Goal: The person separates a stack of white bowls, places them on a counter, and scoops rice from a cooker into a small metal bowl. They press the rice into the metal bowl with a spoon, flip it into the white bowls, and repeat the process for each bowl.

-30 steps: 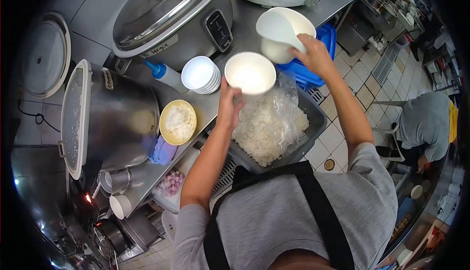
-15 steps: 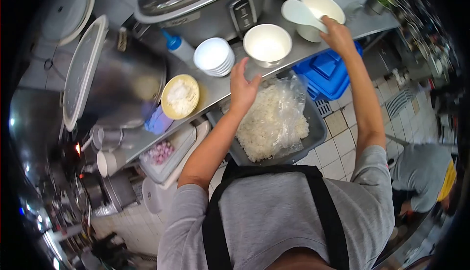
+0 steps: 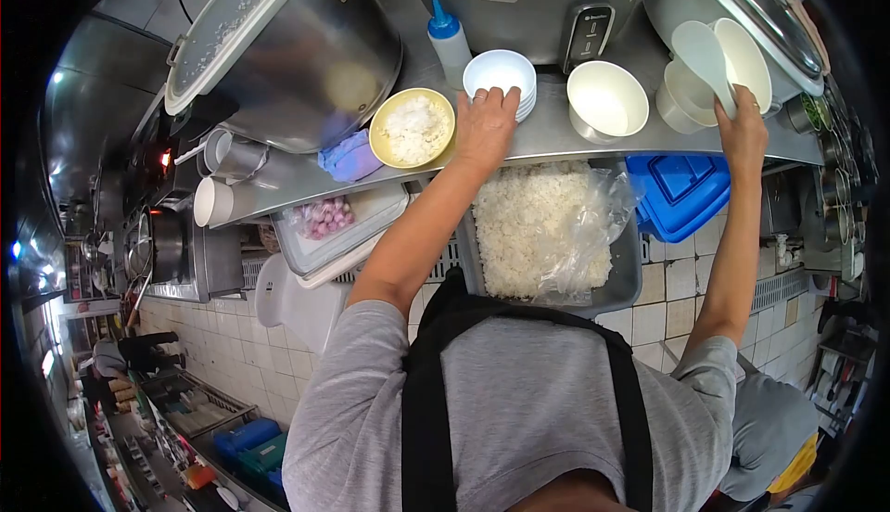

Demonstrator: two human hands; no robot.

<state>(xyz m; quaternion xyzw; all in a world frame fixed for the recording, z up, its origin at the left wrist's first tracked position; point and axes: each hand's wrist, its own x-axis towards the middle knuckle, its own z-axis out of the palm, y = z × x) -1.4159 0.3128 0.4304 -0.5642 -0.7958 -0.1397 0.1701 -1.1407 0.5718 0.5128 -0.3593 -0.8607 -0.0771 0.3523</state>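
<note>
My right hand (image 3: 743, 134) is closed around the handle of a pale rice paddle (image 3: 702, 53). The paddle's blade leans over a cream tub (image 3: 684, 104), and a second tilted cream tub (image 3: 747, 57) is right beside it. At the near side of a stack of small white bowls (image 3: 501, 70), my left hand (image 3: 487, 129) has its fingertips bent over the rim. Left of that hand, a yellow bowl (image 3: 378, 148) holds cooked rice (image 3: 414, 130). Another cream tub (image 3: 607, 102) stands between my hands, nothing visible in it.
Below the steel counter (image 3: 547, 146), a grey bin (image 3: 626, 280) holds rice and a plastic bag. A blue lid (image 3: 681, 201) lies beside it. Cookers (image 3: 519, 11) and a large pot (image 3: 297, 57) line the back, near a squeeze bottle (image 3: 451, 53). Another person (image 3: 769, 428) is at lower right.
My left hand has gone from open in the air to the stack of white bowls. The paddle, still in my right hand, now stands more upright. The camera view has shifted.
</note>
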